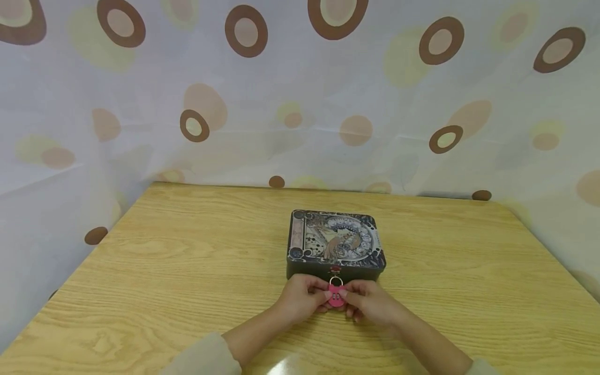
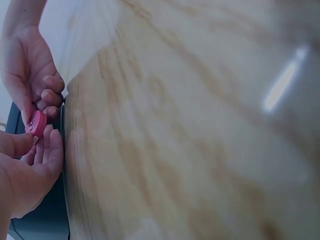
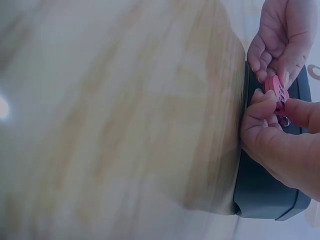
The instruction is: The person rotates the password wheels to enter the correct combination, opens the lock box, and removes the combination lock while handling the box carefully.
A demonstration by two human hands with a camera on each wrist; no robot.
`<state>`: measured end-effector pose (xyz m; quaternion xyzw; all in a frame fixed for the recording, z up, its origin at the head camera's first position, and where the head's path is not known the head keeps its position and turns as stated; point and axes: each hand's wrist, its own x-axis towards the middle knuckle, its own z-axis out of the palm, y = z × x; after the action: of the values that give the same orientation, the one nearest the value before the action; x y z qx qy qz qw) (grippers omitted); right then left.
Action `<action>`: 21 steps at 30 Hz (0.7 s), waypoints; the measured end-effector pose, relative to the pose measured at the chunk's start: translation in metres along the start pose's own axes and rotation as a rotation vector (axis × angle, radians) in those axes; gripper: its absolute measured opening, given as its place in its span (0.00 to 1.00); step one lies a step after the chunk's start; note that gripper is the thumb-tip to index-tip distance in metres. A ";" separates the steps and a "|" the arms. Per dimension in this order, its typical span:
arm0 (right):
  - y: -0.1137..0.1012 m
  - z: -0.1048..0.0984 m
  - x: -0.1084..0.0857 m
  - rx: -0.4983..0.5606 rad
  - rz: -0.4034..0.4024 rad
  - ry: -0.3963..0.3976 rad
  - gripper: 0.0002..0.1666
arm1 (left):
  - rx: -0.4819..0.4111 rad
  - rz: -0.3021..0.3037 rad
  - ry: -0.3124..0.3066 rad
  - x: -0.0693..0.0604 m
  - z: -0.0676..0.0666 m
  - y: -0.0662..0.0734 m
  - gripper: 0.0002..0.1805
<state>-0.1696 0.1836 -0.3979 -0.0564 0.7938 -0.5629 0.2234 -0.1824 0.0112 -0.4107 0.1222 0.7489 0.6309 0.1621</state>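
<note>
A pink combination padlock (image 1: 336, 296) with two number dials and a metal shackle is held in front of a dark tin box (image 1: 337, 239). My left hand (image 1: 303, 298) pinches its left side between thumb and fingers. On the other side my right hand (image 1: 370, 301) pinches it too, with the thumb by the dials. The shackle stands up toward the red clasp (image 1: 335, 269) on the box front; whether it passes through the clasp I cannot tell. In the right wrist view the padlock (image 3: 278, 93) sits between both thumbs and the fingers beneath.
The box's lid is down and bears a printed picture. It stands on a wood-grain table (image 1: 187, 250). Behind and beside the table hangs a white curtain (image 1: 290, 78) with brown, peach and yellow spots.
</note>
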 end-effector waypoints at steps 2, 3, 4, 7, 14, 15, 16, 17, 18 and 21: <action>0.001 -0.001 0.000 -0.004 -0.006 -0.005 0.16 | 0.002 -0.004 0.003 0.000 0.000 0.001 0.09; 0.001 -0.001 0.000 -0.004 -0.006 -0.007 0.15 | 0.005 -0.003 0.004 0.000 0.000 0.001 0.09; 0.001 -0.001 -0.001 -0.003 -0.008 -0.009 0.15 | 0.008 -0.005 0.007 0.000 -0.001 0.001 0.09; 0.001 -0.001 -0.001 -0.003 -0.010 -0.002 0.14 | 0.016 -0.006 0.011 0.001 -0.001 0.000 0.09; 0.001 0.000 0.000 -0.024 -0.017 0.029 0.12 | 0.025 -0.004 0.010 0.001 -0.001 0.001 0.09; 0.002 0.000 0.000 -0.026 -0.017 0.031 0.12 | 0.025 -0.005 0.011 0.000 -0.001 0.002 0.09; 0.002 0.000 0.000 -0.027 -0.017 0.033 0.12 | 0.027 -0.006 0.012 0.000 -0.001 0.002 0.09; 0.002 0.000 0.000 -0.028 -0.018 0.033 0.12 | 0.030 -0.006 0.012 0.000 0.000 0.002 0.09; 0.002 0.000 0.000 -0.029 -0.019 0.033 0.12 | 0.032 -0.007 0.013 0.000 0.000 0.003 0.09; 0.002 0.000 0.001 -0.031 -0.025 0.027 0.12 | 0.036 -0.005 0.017 0.000 0.000 0.003 0.09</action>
<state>-0.1702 0.1840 -0.3995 -0.0621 0.8045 -0.5540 0.2050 -0.1823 0.0115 -0.4079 0.1180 0.7616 0.6181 0.1551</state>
